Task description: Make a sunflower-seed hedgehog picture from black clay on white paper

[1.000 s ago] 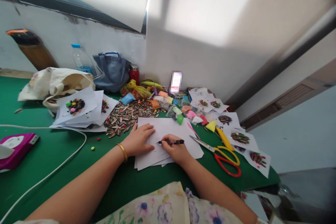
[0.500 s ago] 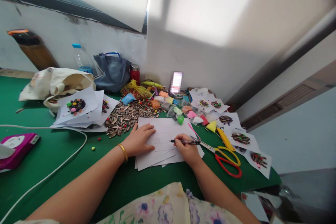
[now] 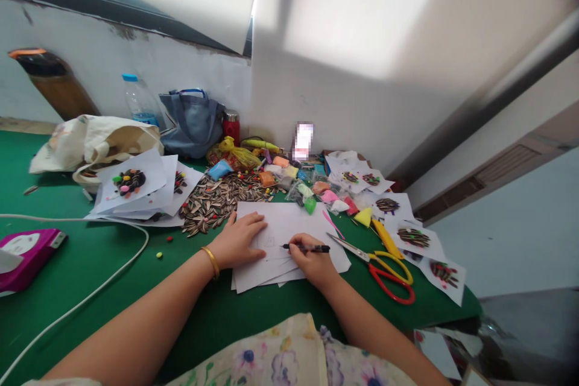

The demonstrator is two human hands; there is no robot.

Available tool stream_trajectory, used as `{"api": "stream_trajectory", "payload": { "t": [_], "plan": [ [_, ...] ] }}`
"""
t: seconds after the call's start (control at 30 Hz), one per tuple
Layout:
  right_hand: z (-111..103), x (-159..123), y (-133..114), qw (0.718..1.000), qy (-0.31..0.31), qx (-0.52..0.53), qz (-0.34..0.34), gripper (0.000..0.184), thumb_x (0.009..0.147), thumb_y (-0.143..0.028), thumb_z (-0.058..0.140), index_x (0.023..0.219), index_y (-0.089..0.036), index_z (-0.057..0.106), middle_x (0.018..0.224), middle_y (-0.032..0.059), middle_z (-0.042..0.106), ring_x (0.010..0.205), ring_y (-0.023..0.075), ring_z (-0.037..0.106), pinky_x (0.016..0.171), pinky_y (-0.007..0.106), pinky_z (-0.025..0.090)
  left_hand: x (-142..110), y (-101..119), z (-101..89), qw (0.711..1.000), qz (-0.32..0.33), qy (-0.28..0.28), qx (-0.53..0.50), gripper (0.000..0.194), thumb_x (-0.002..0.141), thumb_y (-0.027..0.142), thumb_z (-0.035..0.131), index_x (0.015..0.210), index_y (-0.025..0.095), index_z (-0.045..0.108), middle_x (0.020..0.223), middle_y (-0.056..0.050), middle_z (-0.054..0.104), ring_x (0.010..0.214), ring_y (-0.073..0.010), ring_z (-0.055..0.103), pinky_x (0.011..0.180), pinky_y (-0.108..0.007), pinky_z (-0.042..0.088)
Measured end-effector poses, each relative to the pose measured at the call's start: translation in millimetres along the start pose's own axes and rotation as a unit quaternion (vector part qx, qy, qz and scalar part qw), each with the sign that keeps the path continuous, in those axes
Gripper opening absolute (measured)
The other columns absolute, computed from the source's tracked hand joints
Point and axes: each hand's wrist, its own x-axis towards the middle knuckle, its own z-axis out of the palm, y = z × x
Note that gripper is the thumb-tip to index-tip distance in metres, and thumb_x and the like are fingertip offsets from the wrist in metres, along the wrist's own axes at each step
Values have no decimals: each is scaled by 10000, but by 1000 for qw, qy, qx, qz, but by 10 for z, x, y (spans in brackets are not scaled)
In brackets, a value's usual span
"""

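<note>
My left hand point(image 3: 237, 241), with a gold bangle point(image 3: 210, 262) on the wrist, lies flat on a loose stack of white paper point(image 3: 294, 232) and holds nothing. My right hand point(image 3: 310, 259) grips a black marker point(image 3: 312, 248), its tip resting on the top sheet near faint drawn lines. Just past the stack's far edge lies a heap of striped sunflower seeds point(image 3: 221, 199). Scissors with yellow and red handles point(image 3: 389, 271) sit to the right of my right hand, their blades pointing at the paper.
Small packets of coloured clay point(image 3: 298, 184) and sheets with seed pictures point(image 3: 414, 237) crowd the green table point(image 3: 90, 253). At the back stand a water bottle point(image 3: 140, 99), a blue bag point(image 3: 192, 123) and a red flask point(image 3: 231, 126). A white cable point(image 3: 99, 265) runs along the left.
Over the last second my right hand moved right across the sheet, then back left, with the marker still in it. My left hand and the paper stayed put.
</note>
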Motion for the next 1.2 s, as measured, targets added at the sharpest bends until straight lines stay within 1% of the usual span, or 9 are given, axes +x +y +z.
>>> {"api": "stream_trajectory", "payload": {
  "t": [0.4,0.63,0.8,1.0,1.2],
  "plan": [
    [-3,5,-13,1000,-4,-7,-6,160,847,-297,520,852,-214,657,796,8,672,748,172,609,688,278,467,3,-10,14,1000,2,9,-4,699,700,481,680,1345,283,494,1481,-86,409,1395,-332,293,1139,-609,11],
    [-8,7,-8,1000,-11,-9,-17,155,841,-289,520,833,-216,657,790,8,674,758,172,611,701,278,467,1,6,-7,1000,-1,5,-4,697,705,489,671,1345,279,491,1480,-86,410,1396,-329,292,1135,-618,13],
    [-14,9,-24,1000,-7,-14,-16,153,829,-279,528,821,-212,665,771,4,672,734,168,604,690,277,465,2,17,-17,1000,-8,0,-5,690,701,478,680,1339,286,499,1486,-86,402,1401,-324,285,1140,-601,5],
    [-14,7,-19,1000,-9,-12,-6,148,828,-276,522,809,-219,657,773,7,677,748,177,614,686,277,468,5,-6,10,1000,3,8,1,694,704,490,676,1344,293,492,1481,-81,410,1396,-331,294,1137,-616,26],
    [-6,8,4,1000,-2,-11,0,147,831,-283,522,808,-217,652,758,4,667,728,173,610,684,278,466,-1,-21,19,1000,6,8,2,704,709,497,668,1353,283,481,1482,-80,406,1398,-328,288,1134,-625,16]
  ]
}}
